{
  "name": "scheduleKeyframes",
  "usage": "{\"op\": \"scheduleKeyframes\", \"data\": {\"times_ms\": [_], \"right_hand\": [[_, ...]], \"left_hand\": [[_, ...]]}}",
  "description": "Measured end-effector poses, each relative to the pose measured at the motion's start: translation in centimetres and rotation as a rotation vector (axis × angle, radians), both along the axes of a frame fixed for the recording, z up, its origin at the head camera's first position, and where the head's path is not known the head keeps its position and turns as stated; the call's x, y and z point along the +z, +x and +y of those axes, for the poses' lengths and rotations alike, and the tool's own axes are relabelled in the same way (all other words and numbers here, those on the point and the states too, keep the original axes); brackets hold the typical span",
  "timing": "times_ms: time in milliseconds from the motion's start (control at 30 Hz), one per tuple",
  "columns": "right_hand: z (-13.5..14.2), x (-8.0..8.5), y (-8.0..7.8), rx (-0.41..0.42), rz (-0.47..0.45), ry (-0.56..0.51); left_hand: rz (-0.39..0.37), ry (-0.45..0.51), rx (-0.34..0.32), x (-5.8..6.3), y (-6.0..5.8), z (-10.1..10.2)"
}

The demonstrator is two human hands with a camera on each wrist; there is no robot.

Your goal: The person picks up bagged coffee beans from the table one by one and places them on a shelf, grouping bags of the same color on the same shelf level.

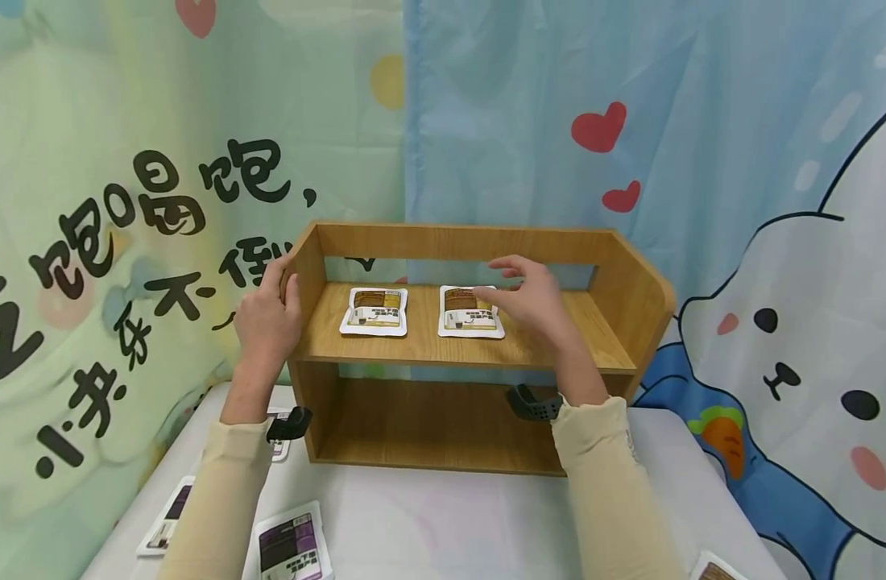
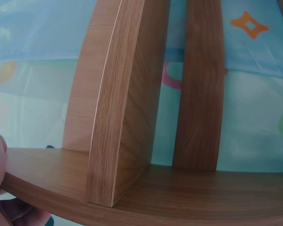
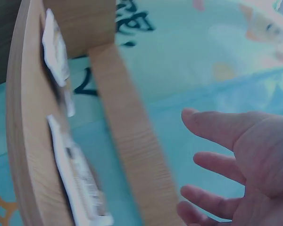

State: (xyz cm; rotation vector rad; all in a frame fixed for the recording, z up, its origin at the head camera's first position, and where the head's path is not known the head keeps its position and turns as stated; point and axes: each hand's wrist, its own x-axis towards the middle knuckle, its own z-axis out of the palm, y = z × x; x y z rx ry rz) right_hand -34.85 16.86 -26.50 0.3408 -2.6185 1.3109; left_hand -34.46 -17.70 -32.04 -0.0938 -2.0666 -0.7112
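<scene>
A two-tier wooden shelf [image 1: 457,348] stands on the white table. Its left side panel [image 2: 47,174] is gripped at the front edge by my left hand [image 1: 269,316], thumb and fingers on opposite faces. Two white pouches with brown-and-gold labels lie flat on the upper board: a left pouch [image 1: 374,312] and a right pouch [image 1: 470,312]. My right hand [image 1: 526,296] is over the right pouch, fingers spread and holding nothing. In the right wrist view the same hand [image 3: 269,165] appears apart from both pouches, with a gap between thumb and fingers.
Pouches with purple labels lie on the table at the lower left, one pouch [image 1: 294,544] in front and another pouch [image 1: 166,519] farther left. A brown-labelled pouch [image 1: 714,568] shows at the lower right edge. Printed curtains [image 1: 501,105] hang behind the shelf.
</scene>
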Motion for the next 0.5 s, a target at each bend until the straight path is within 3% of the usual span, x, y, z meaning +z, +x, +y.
{"op": "scheduleKeyframes", "data": {"times_ms": [267,500], "right_hand": [[3.1,0.5,7.1,-0.086,0.091,0.074],[7.2,-1.5,12.3,-0.166,0.089,0.119]], "left_hand": [[0.009,-0.001,0.001,0.2,0.2,0.1],[-0.005,0.001,0.003,0.2,0.6,0.0]]}}
